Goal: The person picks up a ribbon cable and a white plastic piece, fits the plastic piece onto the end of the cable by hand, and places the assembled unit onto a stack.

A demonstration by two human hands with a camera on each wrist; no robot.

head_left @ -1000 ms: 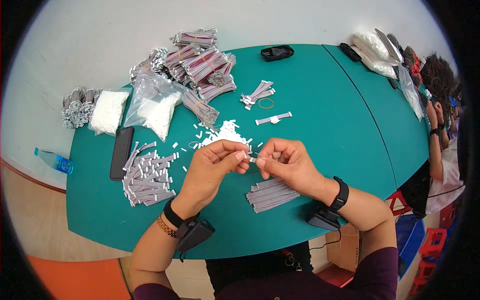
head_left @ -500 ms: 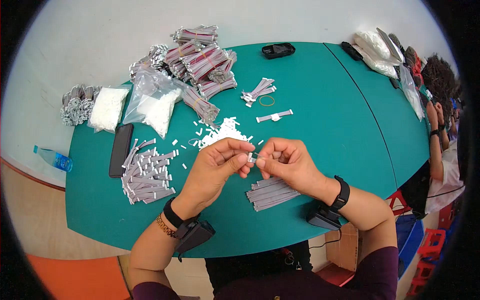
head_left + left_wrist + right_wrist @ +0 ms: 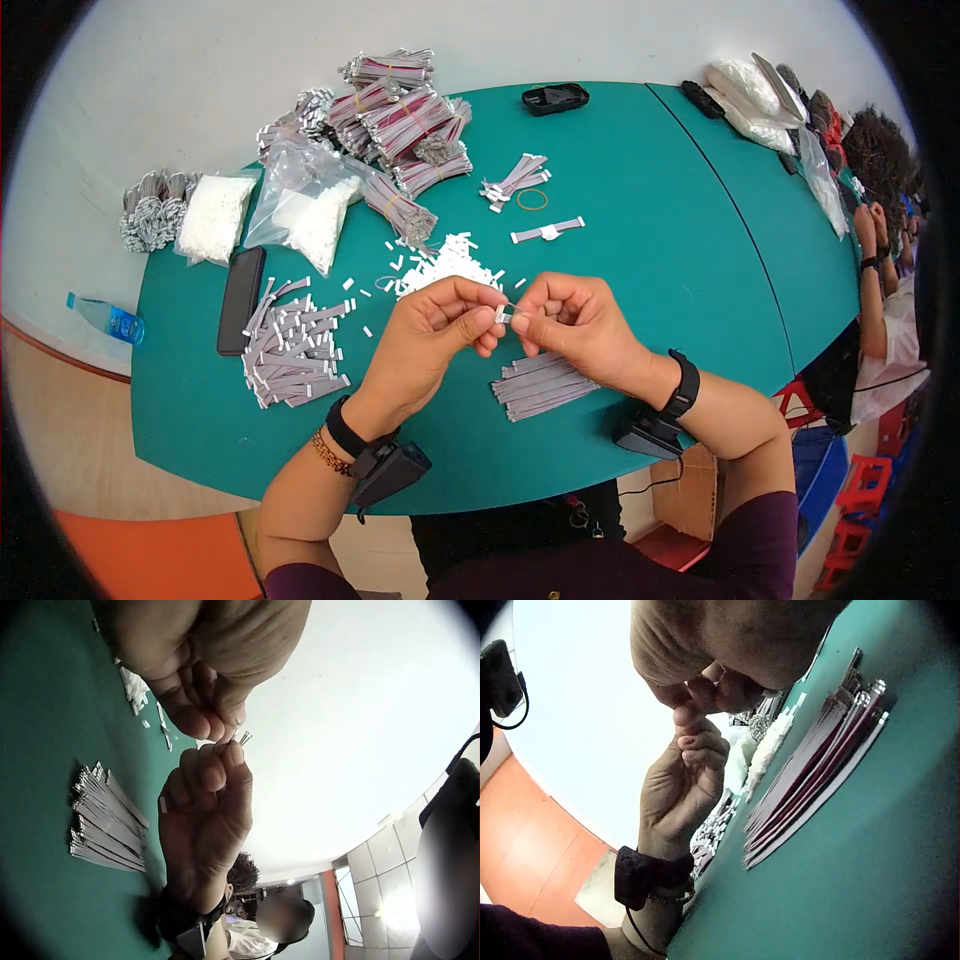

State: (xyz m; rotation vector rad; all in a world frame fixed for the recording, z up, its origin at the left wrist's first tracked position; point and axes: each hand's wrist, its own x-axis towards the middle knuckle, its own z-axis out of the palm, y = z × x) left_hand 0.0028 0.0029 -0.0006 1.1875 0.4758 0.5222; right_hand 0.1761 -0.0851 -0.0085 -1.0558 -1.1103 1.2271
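Observation:
Over the table my two hands meet fingertip to fingertip. My left hand (image 3: pixel 430 330) pinches a small white connector (image 3: pixel 501 315) between thumb and forefinger. From the right, my right hand (image 3: pixel 580 325) pinches the end of a thin grey cable against it. Fine wire ends (image 3: pixel 246 738) stick out beside the fingertips in the left wrist view; most of the cable is hidden by the fingers. Below the right hand lies a stack of grey ribbon cables (image 3: pixel 540 386). A heap of loose white connectors (image 3: pixel 452 262) lies just beyond the left hand.
Cables with white ends (image 3: pixel 295 350) are piled at the left, beside a black phone-like slab (image 3: pixel 242 302). Bags of white parts (image 3: pixel 216 222) and bundled cables (image 3: pixel 405 125) stand at the back. A rubber band (image 3: pixel 532 200) and a black tray (image 3: pixel 555 99) lie farther off.
The white connector shows more plainly between the fingertips than a second ago, its face turned toward the head camera. Both hands stay almost in place, with only small finger shifts.

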